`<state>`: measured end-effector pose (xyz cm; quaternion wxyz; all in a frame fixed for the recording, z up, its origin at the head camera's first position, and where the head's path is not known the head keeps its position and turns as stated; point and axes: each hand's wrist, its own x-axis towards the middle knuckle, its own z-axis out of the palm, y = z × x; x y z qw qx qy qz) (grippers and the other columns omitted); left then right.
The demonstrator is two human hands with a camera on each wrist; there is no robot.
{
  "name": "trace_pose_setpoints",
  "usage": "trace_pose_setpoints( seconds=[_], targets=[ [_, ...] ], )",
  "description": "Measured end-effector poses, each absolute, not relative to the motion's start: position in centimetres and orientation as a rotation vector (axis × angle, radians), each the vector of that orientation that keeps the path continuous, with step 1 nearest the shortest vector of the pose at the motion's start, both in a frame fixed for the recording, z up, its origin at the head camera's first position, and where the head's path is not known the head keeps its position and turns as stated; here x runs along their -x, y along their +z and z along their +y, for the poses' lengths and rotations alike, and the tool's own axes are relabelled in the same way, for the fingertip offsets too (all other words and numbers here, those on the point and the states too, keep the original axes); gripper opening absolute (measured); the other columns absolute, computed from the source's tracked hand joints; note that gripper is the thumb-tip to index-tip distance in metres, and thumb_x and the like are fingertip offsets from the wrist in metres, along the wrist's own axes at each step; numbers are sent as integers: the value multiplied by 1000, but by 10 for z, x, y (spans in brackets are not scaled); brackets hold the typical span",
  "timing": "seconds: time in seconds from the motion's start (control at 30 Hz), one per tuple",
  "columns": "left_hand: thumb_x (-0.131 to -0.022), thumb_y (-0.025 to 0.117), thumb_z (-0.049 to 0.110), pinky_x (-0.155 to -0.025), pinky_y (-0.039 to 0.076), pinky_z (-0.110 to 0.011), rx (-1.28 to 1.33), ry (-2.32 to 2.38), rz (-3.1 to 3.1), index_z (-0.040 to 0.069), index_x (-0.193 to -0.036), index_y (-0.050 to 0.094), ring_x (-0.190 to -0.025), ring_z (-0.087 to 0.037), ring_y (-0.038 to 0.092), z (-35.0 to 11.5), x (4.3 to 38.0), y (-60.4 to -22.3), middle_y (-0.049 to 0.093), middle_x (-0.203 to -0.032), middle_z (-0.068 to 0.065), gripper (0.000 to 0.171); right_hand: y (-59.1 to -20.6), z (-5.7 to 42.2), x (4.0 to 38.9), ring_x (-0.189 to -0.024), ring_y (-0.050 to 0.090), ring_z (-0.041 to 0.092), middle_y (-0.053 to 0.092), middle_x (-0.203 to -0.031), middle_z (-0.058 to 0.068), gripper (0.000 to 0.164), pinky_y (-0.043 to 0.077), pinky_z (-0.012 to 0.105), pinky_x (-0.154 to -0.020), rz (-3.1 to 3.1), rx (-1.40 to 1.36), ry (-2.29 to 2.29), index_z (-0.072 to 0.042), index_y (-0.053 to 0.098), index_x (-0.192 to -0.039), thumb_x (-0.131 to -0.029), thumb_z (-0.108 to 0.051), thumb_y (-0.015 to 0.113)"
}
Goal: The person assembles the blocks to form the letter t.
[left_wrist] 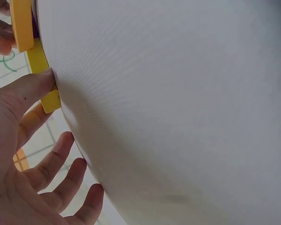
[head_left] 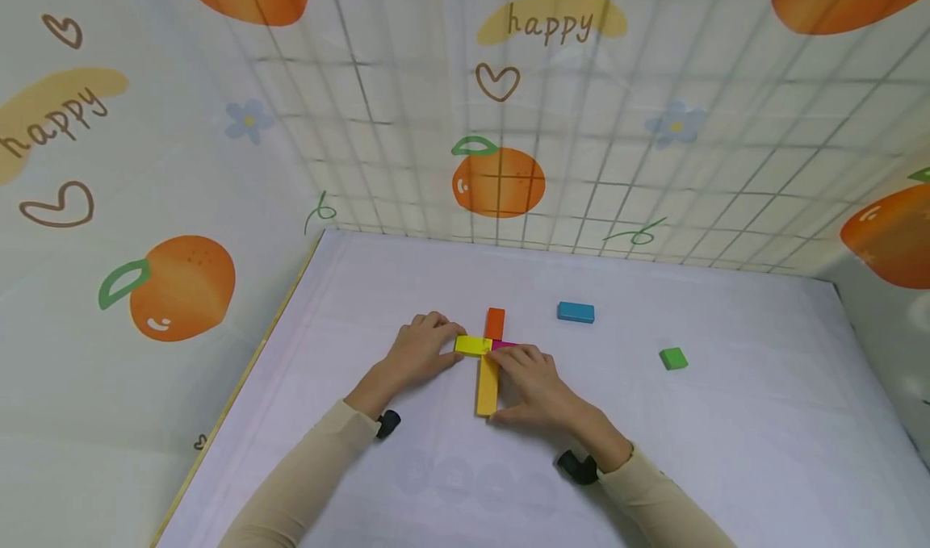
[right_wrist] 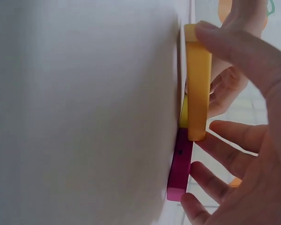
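Note:
My left hand pinches a short yellow block between thumb and index finger; its other fingers are spread in the left wrist view. With my right hand I hold a long amber block by its two ends, thumb at the near end and index finger at the far one. A magenta block lies beside that far end, partly hidden under the right fingers in the head view. Beyond them an orange-red block points away from me. Together the blocks form a cross shape on the table.
A blue block lies farther back to the right, and a green block sits further right. The white-covered table meets a patterned curtain at the back and left.

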<state>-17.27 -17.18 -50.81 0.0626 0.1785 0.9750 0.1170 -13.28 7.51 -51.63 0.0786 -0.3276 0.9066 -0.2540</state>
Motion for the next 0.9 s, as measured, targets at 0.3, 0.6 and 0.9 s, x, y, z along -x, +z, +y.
trace_pose_setpoints(
  seconds=[0.3, 0.6, 0.9],
  targets=[
    [-91, 74, 38, -95, 44, -49, -540, 382, 2943, 28, -129, 66, -119, -28, 48, -171, 170, -504, 56, -129, -5, 40, -517, 74, 131, -133, 35, 29, 47, -146, 5, 94, 35, 54, -102, 2746, 1006, -708, -14, 48, -147, -69, -48, 89],
    [-91, 74, 39, -95, 44, -49, -541, 370, 2950, 28, -130, 66, -119, -29, 48, -172, 172, -507, 55, -130, -5, 41, -516, 75, 130, -132, 37, 29, 46, -145, 7, 95, 36, 54, -100, 2759, 1023, -692, -13, 47, -147, -69, -48, 89],
    [-91, 74, 39, -95, 44, -48, -537, 373, 2943, 28, -130, 66, -119, -28, 48, -172, 172, -507, 56, -130, -4, 41, -518, 74, 131, -133, 36, 27, 46, -146, 5, 97, 35, 52, -101, 2765, 1008, -677, -14, 46, -148, -70, -52, 88]
  ],
)
